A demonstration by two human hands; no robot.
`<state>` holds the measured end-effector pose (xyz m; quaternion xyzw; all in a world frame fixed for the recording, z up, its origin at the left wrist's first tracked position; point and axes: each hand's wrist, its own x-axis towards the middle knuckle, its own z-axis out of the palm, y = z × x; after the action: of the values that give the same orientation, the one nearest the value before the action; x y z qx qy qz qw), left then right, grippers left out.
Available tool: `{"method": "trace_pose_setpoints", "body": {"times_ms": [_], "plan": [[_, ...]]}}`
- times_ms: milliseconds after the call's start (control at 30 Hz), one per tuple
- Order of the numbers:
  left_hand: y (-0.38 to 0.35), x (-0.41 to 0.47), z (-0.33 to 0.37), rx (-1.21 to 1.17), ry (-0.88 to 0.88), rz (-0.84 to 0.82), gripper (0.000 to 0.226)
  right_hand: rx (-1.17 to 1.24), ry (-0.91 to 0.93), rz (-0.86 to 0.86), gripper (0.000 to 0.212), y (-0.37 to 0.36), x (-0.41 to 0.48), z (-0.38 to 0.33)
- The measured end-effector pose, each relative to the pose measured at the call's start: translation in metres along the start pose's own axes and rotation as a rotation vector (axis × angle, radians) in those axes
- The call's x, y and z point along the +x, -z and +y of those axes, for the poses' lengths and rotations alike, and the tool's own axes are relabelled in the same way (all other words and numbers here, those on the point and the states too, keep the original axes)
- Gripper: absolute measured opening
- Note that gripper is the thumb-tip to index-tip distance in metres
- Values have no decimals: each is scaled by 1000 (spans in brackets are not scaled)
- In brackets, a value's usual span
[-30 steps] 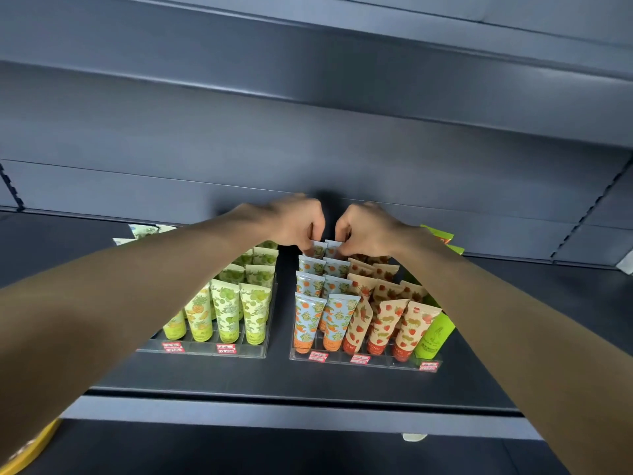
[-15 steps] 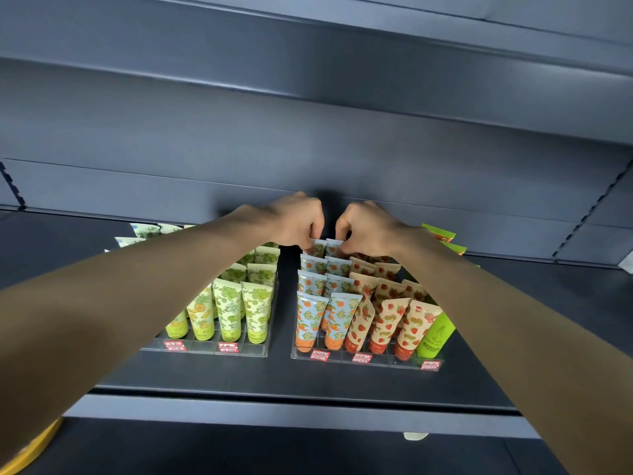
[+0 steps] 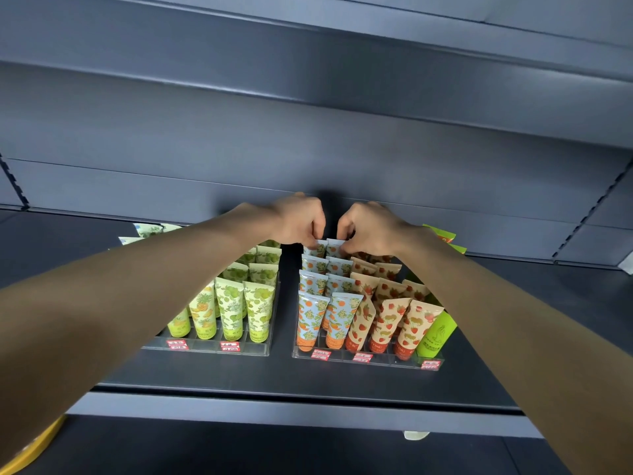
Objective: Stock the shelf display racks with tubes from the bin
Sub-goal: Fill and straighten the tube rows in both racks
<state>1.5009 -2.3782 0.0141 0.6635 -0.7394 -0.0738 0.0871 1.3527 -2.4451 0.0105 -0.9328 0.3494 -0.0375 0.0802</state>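
I've got both hands reaching to the back edge of the shelf [image 3: 308, 382], over the R rack [image 3: 368, 362]. L hand [image 3: 298, 219] is curled, fingertips pinching the crimped top of the rear-left blue tube [image 3: 315, 249]. R hand [image 3: 368, 228] is curled the same way on the rear-right blue tube [image 3: 334, 247] just beside it. Both tubes stand upright in the rack's last row, approx. mid-shelf, near the back panel [image 3: 308, 149]. In front of them stand three more rows of blue orange-print tubes [image 3: 310, 317], w/ strawberry tubes [image 3: 388, 320] filling the columns to the right & a plain lime tube [image 3: 436, 337] at the rack's front-right corner. My R forearm crosses the strawberry columns & hides part of their rear rows. The L rack [image 3: 205, 347] sits beside it across a narrow gap, holding green-print tubes [image 3: 260, 303]; my L forearm covers its left columns. Some pale tube tops [image 3: 147, 229] show past that forearm toward the shelf's back-left; can't tell what holds them. Red price labels [image 3: 320, 353] line both racks' front edges. A yellow object [image 3: 30, 447] shows below the shelf's front-left corner; can't tell what it is.
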Motion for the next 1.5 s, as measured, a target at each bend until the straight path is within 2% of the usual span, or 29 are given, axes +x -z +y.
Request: {"method": "trace_pose_setpoints", "body": {"times_ms": [333, 533, 800, 900, 1000, 1133, 1233, 1333, 1500], "plan": [[8, -6, -3, -46, 42, -4, 19, 38, -42, 32, 27, 16, -10, -4], [24, -19, 6, -110, 19, 53, 17, 113, -55, 29, 15, 27, -23, -12], [11, -32, 10, -137, -17, -109, 19, 93, -8, -53, 12, 14, -34, -24], [7, -31, 12, -57, -31, -92, 14, 61, -28, -44, 10, 5, -30, -24], [2, -28, 12, -5, -42, -67, 11, 50, -30, -34, 22, -1, -28, -24], [-1, -27, 9, 40, -45, -1, 8, 58, -30, 0, 14, -2, -27, -22], [-1, -27, 8, 64, -42, 38, 11, 60, -32, 20, 20, -2, -26, -21], [-3, -27, 8, 59, -35, 37, 15, 62, -31, 11, 17, -2, -26, -23], [-2, -27, 7, 31, -32, 16, 10, 68, -26, -3, 15, -2, -26, -24]]}}
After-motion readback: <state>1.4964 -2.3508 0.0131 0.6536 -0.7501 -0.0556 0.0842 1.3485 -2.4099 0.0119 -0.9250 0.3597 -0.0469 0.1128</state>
